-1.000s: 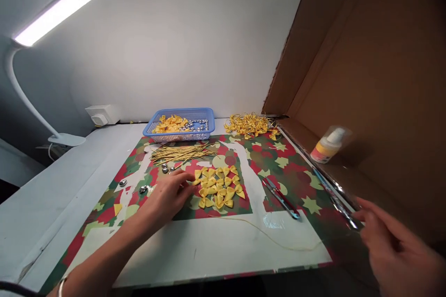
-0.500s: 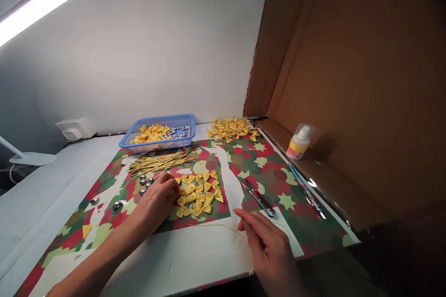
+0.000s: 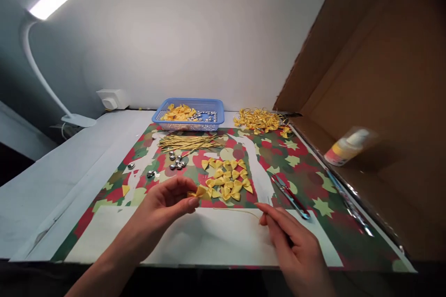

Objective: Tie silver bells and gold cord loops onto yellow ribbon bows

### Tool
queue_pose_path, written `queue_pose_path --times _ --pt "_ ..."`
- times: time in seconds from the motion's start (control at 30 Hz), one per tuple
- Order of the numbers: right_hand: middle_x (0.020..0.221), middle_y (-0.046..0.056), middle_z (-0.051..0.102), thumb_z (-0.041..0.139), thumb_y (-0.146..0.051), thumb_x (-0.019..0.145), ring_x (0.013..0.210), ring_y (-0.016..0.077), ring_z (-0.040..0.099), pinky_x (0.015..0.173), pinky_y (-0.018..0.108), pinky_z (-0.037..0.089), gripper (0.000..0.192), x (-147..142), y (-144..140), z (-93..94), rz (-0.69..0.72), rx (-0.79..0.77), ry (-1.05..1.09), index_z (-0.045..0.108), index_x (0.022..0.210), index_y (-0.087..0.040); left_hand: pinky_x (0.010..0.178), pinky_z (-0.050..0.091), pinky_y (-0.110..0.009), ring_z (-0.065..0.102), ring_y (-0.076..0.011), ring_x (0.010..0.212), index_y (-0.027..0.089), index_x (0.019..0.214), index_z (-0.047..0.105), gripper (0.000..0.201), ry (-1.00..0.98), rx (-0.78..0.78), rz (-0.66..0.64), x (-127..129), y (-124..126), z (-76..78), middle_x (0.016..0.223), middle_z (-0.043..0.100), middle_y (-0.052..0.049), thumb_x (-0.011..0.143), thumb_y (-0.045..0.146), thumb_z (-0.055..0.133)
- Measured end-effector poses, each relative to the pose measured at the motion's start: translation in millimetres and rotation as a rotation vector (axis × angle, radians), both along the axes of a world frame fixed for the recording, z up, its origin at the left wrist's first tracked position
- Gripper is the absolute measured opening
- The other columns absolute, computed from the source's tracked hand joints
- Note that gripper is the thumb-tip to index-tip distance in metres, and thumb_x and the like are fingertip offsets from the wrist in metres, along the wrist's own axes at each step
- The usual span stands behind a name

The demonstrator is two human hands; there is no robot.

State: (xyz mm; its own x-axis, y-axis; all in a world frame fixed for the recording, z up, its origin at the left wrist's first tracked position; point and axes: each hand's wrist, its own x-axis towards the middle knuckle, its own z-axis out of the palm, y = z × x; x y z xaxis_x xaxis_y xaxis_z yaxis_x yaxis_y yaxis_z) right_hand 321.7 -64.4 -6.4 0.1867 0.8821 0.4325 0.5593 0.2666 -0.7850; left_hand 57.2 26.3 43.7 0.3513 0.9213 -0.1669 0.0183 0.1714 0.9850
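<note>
Between the thumb and fingers of my left hand (image 3: 167,206) is a yellow ribbon bow (image 3: 200,192), held just left of the other bows. My right hand (image 3: 289,236) pinches a thin yellow cord (image 3: 240,210), whose loose end stretches left above the white sheet (image 3: 209,236). Several yellow bows (image 3: 228,178) lie in loose rows on the patterned paper. Silver bells (image 3: 178,162) sit in a small cluster behind my left hand. Farther back is a bundle of cut golden cords (image 3: 190,142).
A blue basket (image 3: 188,125) at the back holds yellow bows and silver bells. Beside it is a heap of corded bows (image 3: 259,120). Thread snips (image 3: 292,197) lie by my right hand. A glue bottle (image 3: 344,147) stands on the cardboard ledge, a white lamp (image 3: 45,79) at left.
My left hand has lifted a bow from the group and brought it nearer to me. The right hand still pinches the cord. The view has shifted left.
</note>
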Motion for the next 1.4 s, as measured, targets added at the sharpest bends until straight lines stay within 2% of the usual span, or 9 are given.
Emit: queue_pose_path --times 0.2,0.33,0.57,0.7,0.8,0.93,1.1,1.2,1.4 --pt "0.090 0.006 0.069 0.051 -0.034 0.105 0.076 0.0162 0.065 0.055 0.021 0.048 0.029 -51 11 22.5 0.154 -0.133 0.116 0.074 0.121 -0.025 0.077 0.051 -0.021 0.065 -0.0140 0.084 0.024 0.095 0.079 0.017 -0.126 -0.082 0.006 -9 -11 -6.2 0.089 0.076 0.000 0.082 0.031 0.088" --pt "0.090 0.003 0.070 0.053 -0.036 0.105 0.076 0.0149 0.065 0.059 0.021 0.048 0.026 -77 19 33.8 0.224 -0.146 0.192 0.073 0.118 -0.026 0.075 0.051 -0.021 0.065 -0.0140 0.081 0.024 0.095 0.082 0.017 -0.168 -0.175 -0.044 -13 -17 -6.4 0.086 0.078 0.000 0.082 0.033 0.087" --pt "0.067 0.000 0.060 0.055 -0.039 0.103 0.063 0.0113 0.051 0.057 0.022 0.038 0.037 -101 32 38.0 0.310 -0.363 0.252 0.068 0.076 -0.018 0.072 0.051 -0.018 0.066 -0.0117 0.077 0.026 0.096 0.083 0.015 -0.296 -0.252 -0.087 -21 -22 -18.2 0.081 0.077 0.002 0.082 0.030 0.088" --pt "0.072 -0.001 0.058 0.054 -0.042 0.104 0.057 0.0081 0.042 0.049 0.021 0.032 0.034 -100 30 33.2 0.302 -0.416 0.386 0.072 0.087 -0.018 0.075 0.053 -0.020 0.069 -0.0129 0.076 0.025 0.094 0.083 0.013 -0.298 -0.299 -0.082 -24 -22 -20.0 0.079 0.079 0.000 0.085 0.035 0.084" --pt "0.082 -0.001 0.061 0.050 -0.039 0.107 0.055 0.0069 0.042 0.047 0.020 0.032 0.026 -94 21 24.4 0.261 -0.389 0.417 0.070 0.115 -0.024 0.075 0.053 -0.020 0.070 -0.0133 0.076 0.025 0.092 0.083 0.015 -0.325 -0.339 -0.066 -23 -22 -17.1 0.079 0.079 0.000 0.084 0.037 0.086" --pt "0.083 -0.004 0.067 0.047 -0.029 0.108 0.057 0.0077 0.051 0.054 0.018 0.041 0.035 -90 9 16.9 0.182 -0.306 0.286 0.050 0.142 -0.032 0.070 0.051 -0.017 0.068 -0.0109 0.073 0.024 0.087 0.081 0.014 -0.378 -0.393 -0.027 -18 -22 -15.5 0.078 0.078 0.001 0.081 0.035 0.089" --pt "0.084 -0.003 0.070 0.053 -0.015 0.102 0.073 0.0084 0.066 0.067 0.015 0.049 0.018 -88 12 24.2 0.224 -0.153 0.064 0.068 0.101 -0.026 0.065 0.049 -0.014 0.063 -0.0087 0.069 0.023 0.088 0.081 0.012 -0.419 -0.414 -0.069 -10 -24 -22.0 0.072 0.075 0.002 0.082 0.030 0.089" --pt "0.089 -0.001 0.068 0.054 -0.009 0.099 0.080 0.0097 0.066 0.071 0.016 0.052 0.024 -88 16 26.8 0.234 -0.039 0.025 0.071 0.099 -0.025 0.065 0.049 -0.014 0.061 -0.0078 0.068 0.022 0.088 0.081 0.009 -0.420 -0.405 -0.078 -8 -25 -25.0 0.073 0.074 0.002 0.084 0.028 0.087" --pt "0.087 0.002 0.063 0.051 -0.004 0.098 0.075 0.0104 0.063 0.064 0.018 0.050 0.031 -90 16 24.1 0.228 0.004 0.008 0.075 0.100 -0.024 0.065 0.050 -0.015 0.061 -0.0082 0.067 0.023 0.090 0.080 0.011 -0.450 -0.385 -0.083 -8 -26 -25.8 0.073 0.074 0.002 0.084 0.029 0.087"
